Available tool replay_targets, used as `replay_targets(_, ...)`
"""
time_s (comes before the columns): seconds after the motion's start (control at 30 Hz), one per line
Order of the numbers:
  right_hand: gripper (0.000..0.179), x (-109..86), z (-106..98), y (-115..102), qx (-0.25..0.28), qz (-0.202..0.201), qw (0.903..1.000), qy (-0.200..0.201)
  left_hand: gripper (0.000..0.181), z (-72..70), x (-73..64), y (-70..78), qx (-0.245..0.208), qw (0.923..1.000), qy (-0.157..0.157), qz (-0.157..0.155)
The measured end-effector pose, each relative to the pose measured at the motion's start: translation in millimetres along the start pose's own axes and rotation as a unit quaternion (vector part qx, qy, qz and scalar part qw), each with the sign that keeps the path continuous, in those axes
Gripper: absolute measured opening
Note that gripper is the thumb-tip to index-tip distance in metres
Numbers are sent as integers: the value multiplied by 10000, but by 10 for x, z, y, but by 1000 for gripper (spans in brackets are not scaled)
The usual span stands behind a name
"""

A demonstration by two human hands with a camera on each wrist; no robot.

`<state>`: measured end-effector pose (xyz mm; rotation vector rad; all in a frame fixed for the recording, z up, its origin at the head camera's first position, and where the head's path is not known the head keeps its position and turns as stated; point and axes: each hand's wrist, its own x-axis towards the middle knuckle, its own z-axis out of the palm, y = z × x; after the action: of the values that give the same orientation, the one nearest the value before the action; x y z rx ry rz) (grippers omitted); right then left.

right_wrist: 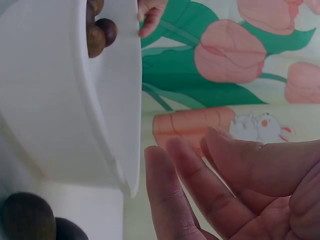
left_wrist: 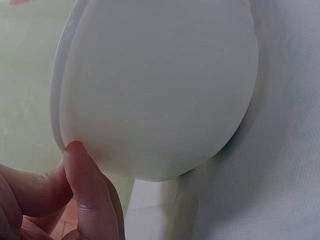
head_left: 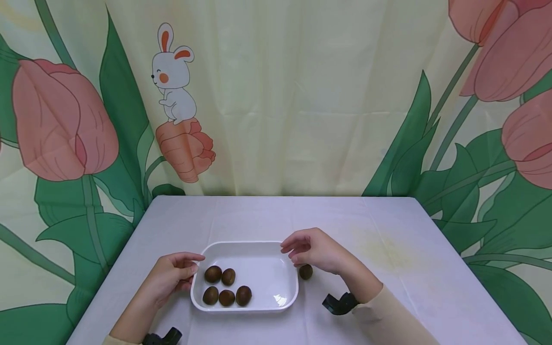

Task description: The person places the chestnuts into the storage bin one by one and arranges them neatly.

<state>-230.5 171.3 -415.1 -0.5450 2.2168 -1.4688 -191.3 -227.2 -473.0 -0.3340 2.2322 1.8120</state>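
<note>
A person's forearms point(head_left: 362, 280) angle inward from either side. The left hand point(head_left: 169, 275) pinches between thumb and fingers; the right hand point(head_left: 321, 250) has loosely bent fingers, thumb near the fingertips.

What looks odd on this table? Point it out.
A yellowish patch, perhaps a stain, marks the otherwise pale cloth right of the tray. At least one nut also lies outside the tray's right end, apart from the five inside.

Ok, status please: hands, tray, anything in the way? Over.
Left hand touching white tray at left end; right hand empty, near right end. Five brown nuts inside; at least one loose nut outside. Nothing visibly blocking.
</note>
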Motion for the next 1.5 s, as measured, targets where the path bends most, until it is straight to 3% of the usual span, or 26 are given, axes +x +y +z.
replay_targets(0.43,37,-181,-192,205,192,87,9995,225,31,1,-5,10,-26,10000,-4,-36)
replay_targets(0.83,35,-256,-223,426,143,161,9994,259,31,-6,1,2,-54,10000,-36,-48)
replay_targets(1.07,33,-254,-163,501,-293,372,9967,662,31,-10,6,-3,-58,10000,-49,-59)
replay_targets(1.5,29,-251,-10,584,-1338,499,9847,994,31,-16,19,-8,-82,9999,-81,-27)
